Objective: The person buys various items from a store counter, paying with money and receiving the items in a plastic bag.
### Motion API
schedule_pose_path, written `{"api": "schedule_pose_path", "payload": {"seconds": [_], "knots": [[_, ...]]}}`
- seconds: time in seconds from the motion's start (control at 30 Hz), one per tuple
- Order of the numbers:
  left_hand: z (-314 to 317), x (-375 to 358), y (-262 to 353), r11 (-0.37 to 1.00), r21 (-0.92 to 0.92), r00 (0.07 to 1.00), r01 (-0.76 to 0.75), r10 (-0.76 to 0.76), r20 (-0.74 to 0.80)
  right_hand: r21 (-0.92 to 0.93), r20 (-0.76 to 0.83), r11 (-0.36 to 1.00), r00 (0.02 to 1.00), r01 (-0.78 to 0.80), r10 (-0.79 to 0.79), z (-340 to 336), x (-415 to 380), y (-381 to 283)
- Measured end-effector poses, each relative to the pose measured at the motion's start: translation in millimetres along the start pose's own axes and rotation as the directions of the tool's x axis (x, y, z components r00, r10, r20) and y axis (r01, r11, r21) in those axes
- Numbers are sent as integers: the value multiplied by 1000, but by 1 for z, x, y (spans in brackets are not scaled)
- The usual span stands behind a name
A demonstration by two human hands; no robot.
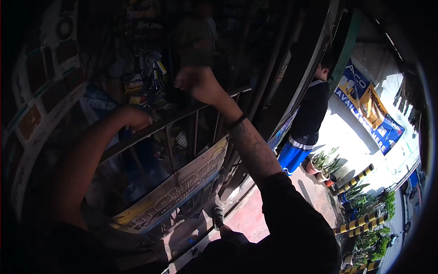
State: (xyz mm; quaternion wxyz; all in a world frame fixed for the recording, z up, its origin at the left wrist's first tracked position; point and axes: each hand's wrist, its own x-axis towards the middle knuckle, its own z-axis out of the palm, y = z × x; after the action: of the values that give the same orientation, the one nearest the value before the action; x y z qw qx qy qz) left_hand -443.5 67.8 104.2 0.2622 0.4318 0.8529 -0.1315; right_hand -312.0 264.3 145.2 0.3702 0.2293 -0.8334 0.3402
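My left hand (pixel 138 119) hangs bent at the wrist over a dark metal rail (pixel 159 124), near its upper bar. Its fingers drop into shadow, so their grip does not show. Raised beyond the same rail is my right hand (pixel 197 86), blurred and dark at the fingers; no held thing can be made out. A dark band (pixel 238 121) circles my right wrist. Below the rail hangs a printed banner (pixel 175 192) in yellow and blue, tilted along the bars. Behind the bars, small packaged goods (pixel 134 91) lie in deep shade.
A person in a dark top (pixel 310 114) and blue shorts stands at the right, beside the doorway. Potted plants (pixel 324 169) and yellow-black striped posts (pixel 360 222) line the sunlit pavement. A blue banner (pixel 372 109) hangs on the white wall. Another person (pixel 194 39) stands dimly inside.
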Motion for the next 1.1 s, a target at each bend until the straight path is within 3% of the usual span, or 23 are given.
{"api": "schedule_pose_path", "payload": {"seconds": [0.03, 0.07, 0.1, 0.13, 0.17, 0.23, 0.3, 0.4, 0.47, 0.53, 0.57, 0.7, 0.9, 1.1], "knots": [[2, 7, -7, 1000, -20, 1000, 21, -22, -8, -143, 38, 990, 999, -16, 22, 3, 9, 19], [1, 3, -8, 1000, -9, 1000, 4, -4, 12, -260, 245, 960, 955, -102, 168, 13, 11, 40], [-3, -5, -5, 1000, 5, 999, -14, 14, 29, -391, 417, 908, 850, -150, 321, 23, 14, 41], [-5, -8, 0, 999, 19, 998, -35, 34, 48, -524, 543, 836, 693, -162, 474, 28, 14, 41], [-4, -9, 1, 999, 49, 999, -24, 22, 32, -588, 559, 588, 246, -556, 792, 20, 12, 42], [-6, -11, 2, 993, 114, 1000, 9, -7, -12, -508, 621, 742, 410, -438, 668, 28, 17, 65], [-4, -6, -2, 999, -28, 1000, 18, -18, 11, -370, 646, 876, 592, -309, 481, 29, 11, 73], [10, 40, -38, 936, -345, 995, 72, -42, 93, -400, 670, 903, 623, -157, 405, 30, 11, 78], [10, 50, -44, 935, -351, 996, 45, -16, 85, -447, 646, 878, 619, -169, 448, 30, 12, 73], [12, 31, -30, 991, -122, 998, -57, 59, 12, -459, 631, 869, 621, -184, 465, 28, 12, 72], [3, 4, -1, 995, -94, 999, -15, 18, 30, -450, 629, 872, 626, -192, 462, 28, 12, 73], [2, 1, 2, 994, -37, 995, -103, 103, -8, -463, 622, 866, 627, -188, 469, 28, 11, 70], [1, 1, 0, 996, -51, 997, -68, 70, 25, -449, 607, 855, 613, -261, 506, 28, 10, 69], [7, 14, -15, 986, -47, 987, -160, 159, -27, -442, 603, 838, 586, -319, 541, 30, 11, 71]]}}
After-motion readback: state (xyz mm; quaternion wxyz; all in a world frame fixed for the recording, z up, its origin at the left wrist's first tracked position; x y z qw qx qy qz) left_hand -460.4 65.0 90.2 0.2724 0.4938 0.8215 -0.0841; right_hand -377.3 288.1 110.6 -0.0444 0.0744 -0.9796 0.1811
